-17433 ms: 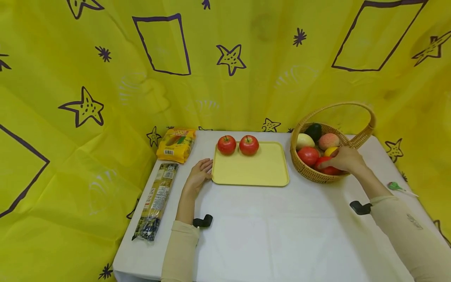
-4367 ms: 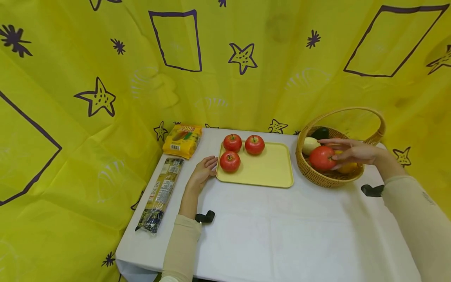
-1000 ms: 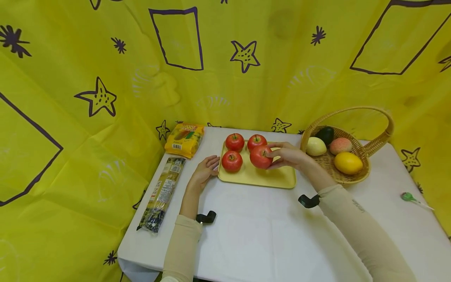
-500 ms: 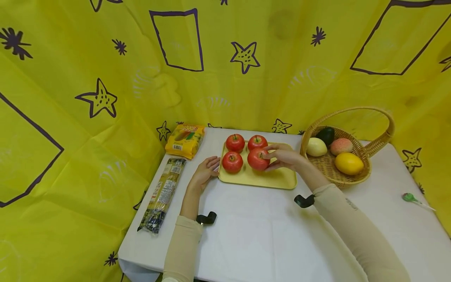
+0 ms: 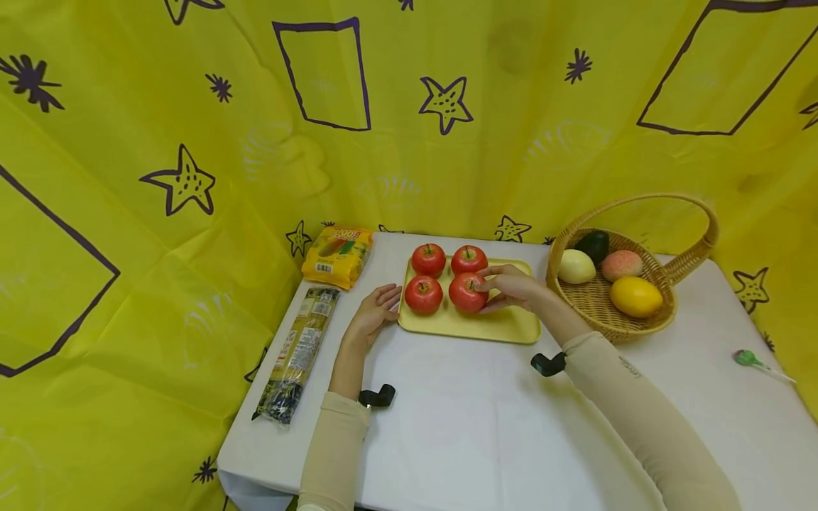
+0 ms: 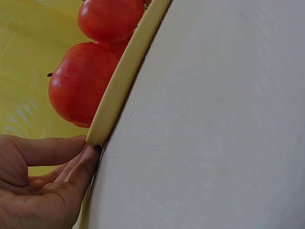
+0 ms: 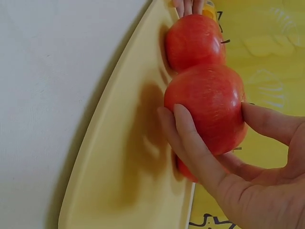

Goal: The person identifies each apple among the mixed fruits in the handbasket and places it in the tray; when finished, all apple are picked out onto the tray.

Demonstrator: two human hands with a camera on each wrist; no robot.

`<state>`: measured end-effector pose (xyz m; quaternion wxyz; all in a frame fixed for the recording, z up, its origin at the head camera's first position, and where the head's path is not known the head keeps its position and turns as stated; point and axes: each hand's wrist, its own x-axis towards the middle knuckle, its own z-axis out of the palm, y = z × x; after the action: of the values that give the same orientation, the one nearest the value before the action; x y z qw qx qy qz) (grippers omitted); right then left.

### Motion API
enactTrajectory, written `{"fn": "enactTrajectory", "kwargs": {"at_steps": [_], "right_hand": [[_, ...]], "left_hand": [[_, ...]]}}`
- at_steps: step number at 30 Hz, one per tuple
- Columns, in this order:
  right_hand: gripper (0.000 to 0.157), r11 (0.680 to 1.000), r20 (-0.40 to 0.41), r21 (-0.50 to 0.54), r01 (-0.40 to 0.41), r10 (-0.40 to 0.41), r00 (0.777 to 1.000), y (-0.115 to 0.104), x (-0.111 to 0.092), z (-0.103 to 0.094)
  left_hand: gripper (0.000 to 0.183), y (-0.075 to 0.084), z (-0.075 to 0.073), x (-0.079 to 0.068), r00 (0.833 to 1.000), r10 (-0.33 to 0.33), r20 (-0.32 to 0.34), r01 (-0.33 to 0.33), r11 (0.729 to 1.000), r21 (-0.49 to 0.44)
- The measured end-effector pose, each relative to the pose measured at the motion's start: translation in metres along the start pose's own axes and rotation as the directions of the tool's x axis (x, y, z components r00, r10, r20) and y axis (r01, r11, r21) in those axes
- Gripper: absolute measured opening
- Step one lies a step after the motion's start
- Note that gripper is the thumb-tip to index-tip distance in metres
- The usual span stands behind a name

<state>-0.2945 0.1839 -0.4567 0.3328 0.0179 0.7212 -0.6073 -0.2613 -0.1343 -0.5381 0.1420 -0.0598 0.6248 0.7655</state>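
A yellow tray [image 5: 469, 327] bears several red apples in two rows. My right hand [image 5: 513, 289] holds the front right apple [image 5: 465, 292], thumb on one side and fingers on the other. In the right wrist view, this held apple [image 7: 207, 105] is close to the front left apple [image 7: 194, 44]; whether its underside rests on the tray is hard to tell. At the tray's near left corner is my left hand [image 5: 372, 312]. The left wrist view shows its thumb [image 6: 57, 151] and fingers pinching the tray rim [image 6: 114, 102].
A wicker basket [image 5: 584, 305] with a tall handle stands right of the tray, holding a lemon [image 5: 635, 297], a peach [image 5: 622, 265], a pale oval fruit [image 5: 577, 267] and a dark green one [image 5: 594, 245]. Left lie a yellow packet [image 5: 337, 257] and a long package [image 5: 299, 355]; far right, a lollipop [image 5: 746, 358].
Since the earliest frame, two more apples came from the basket to the tray. Over the last second, my right hand lowered the newest apple toward the front row. My left hand stayed at the corner.
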Motion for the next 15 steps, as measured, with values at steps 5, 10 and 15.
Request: {"fn": "enactTrajectory", "kwargs": {"at_steps": [5, 10, 15], "right_hand": [[0.065, 0.999, -0.014, -0.044, -0.01, 0.01, 1.0, 0.0018, 0.0036, 0.002], [0.066, 0.994, -0.05, -0.1, -0.031, 0.027, 0.998, 0.0051, 0.0082, 0.0052], [0.066, 0.988, -0.094, -0.143, -0.05, 0.036, 0.995, 0.0068, 0.0081, 0.0053]], "left_hand": [[0.078, -0.0002, -0.0002, 0.0015, 1.0, 0.002, 0.001, -0.002, 1.0, 0.004], [0.079, -0.0004, -0.0008, 0.002, 1.0, 0.004, 0.003, -0.004, 1.0, 0.011], [0.079, -0.0021, 0.0001, 0.0024, 1.0, 0.0, 0.0, 0.0, 1.0, 0.001]]}}
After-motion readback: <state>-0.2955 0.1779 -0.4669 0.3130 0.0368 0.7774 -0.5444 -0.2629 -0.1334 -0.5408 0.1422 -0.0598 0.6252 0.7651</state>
